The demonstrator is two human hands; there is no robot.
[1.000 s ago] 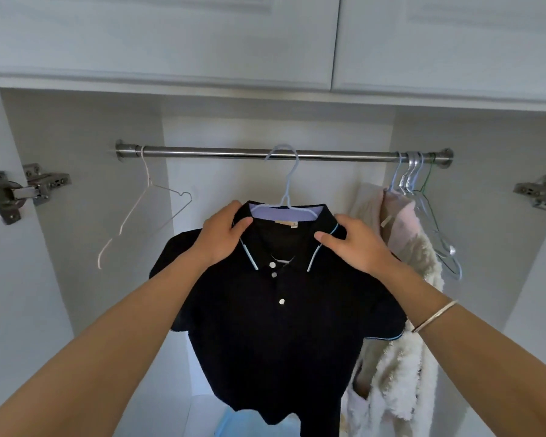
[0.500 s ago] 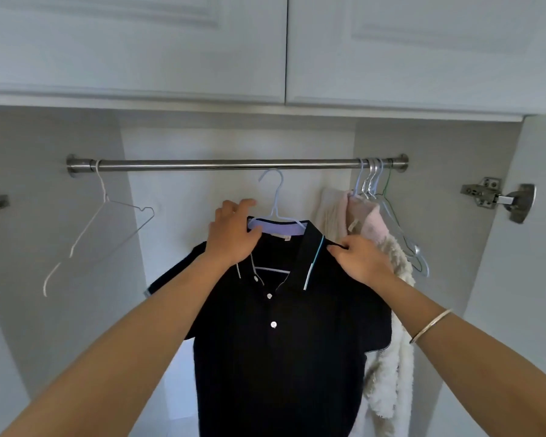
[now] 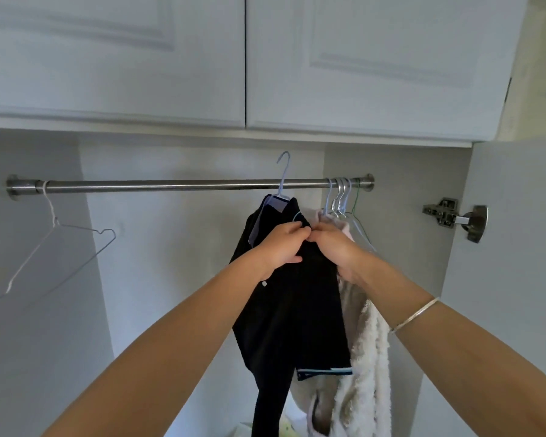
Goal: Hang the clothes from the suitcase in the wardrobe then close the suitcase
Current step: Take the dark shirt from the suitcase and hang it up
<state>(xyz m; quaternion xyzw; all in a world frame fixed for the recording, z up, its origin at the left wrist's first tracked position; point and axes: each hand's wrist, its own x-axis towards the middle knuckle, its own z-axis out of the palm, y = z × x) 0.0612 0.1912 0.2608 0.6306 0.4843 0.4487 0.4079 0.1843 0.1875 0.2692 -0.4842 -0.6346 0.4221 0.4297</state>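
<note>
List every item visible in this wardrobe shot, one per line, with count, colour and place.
Rail: one, silver metal, spanning the wardrobe's width.
Polo shirt: one, black with pale blue trim, on a hanger, right of centre, gripped by both hands.
Shirt's hanger: one, pale blue; its hook rises above the rail.
Empty wire hanger: one, white, far left end of the rail.
Bunched hangers: several, pale, one green, right end of the rail; exact count unclear.
Fluffy garment: one, cream, hanging behind the shirt on the right.
Upper cabinet doors: two, white, shut, above the rail.
Door hinge: one, metal, right side.
Bangle: one, silver, right wrist.
Left hand: holding the shirt.
Right hand: holding the shirt.
</note>
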